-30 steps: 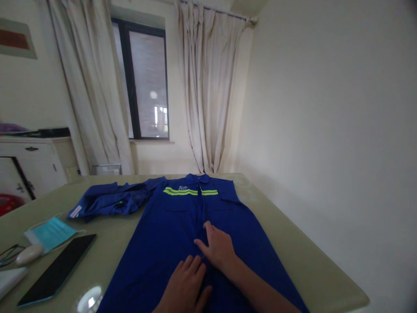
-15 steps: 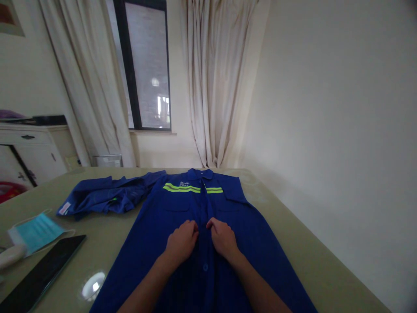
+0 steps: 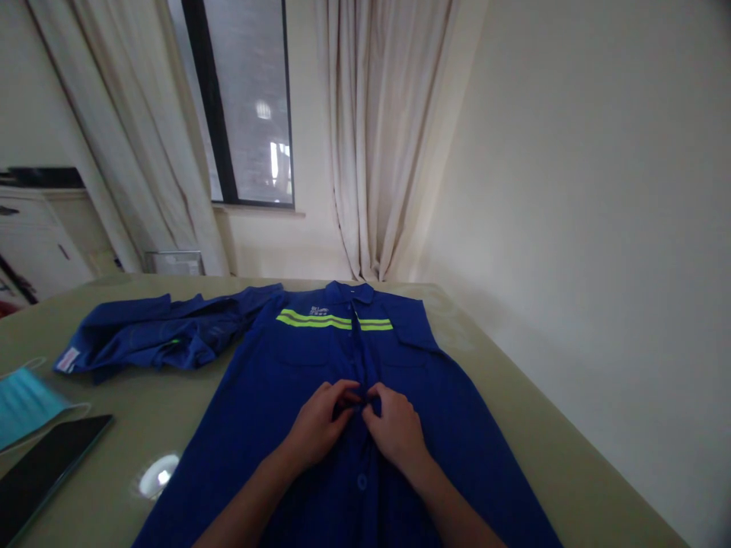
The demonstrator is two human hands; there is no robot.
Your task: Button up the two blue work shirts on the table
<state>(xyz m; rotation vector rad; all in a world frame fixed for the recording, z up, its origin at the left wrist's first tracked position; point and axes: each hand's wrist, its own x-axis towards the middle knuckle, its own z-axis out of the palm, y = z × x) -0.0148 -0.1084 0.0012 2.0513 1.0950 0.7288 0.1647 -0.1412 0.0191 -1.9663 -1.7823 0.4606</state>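
A blue work jacket (image 3: pixel 302 354) lies front side up, its collar at the far end and yellow-green reflective stripes across the chest. Over its front opening, my left hand (image 3: pixel 323 422) pinches the left edge of the fabric between thumb and fingers. Close by on the other side, my right hand (image 3: pixel 397 426) pinches the opposite edge, and the fingertips of both nearly meet. The bit of cloth between them is mostly hidden. Below the hands a round button (image 3: pixel 362 481) shows on the placket; above them the front edges lie slightly apart.
A folded blue garment (image 3: pixel 154 331) with a white label lies on the table (image 3: pixel 131 415) left of the jacket. Nearer are a light-blue face mask (image 3: pixel 26 403) and a dark phone-like slab (image 3: pixel 51 472). A wall (image 3: pixel 599 266) runs along the right side.
My hands have come together at the front opening, fingers now pinching at one spot where they were apart before. The view has tilted down and turned slightly right.
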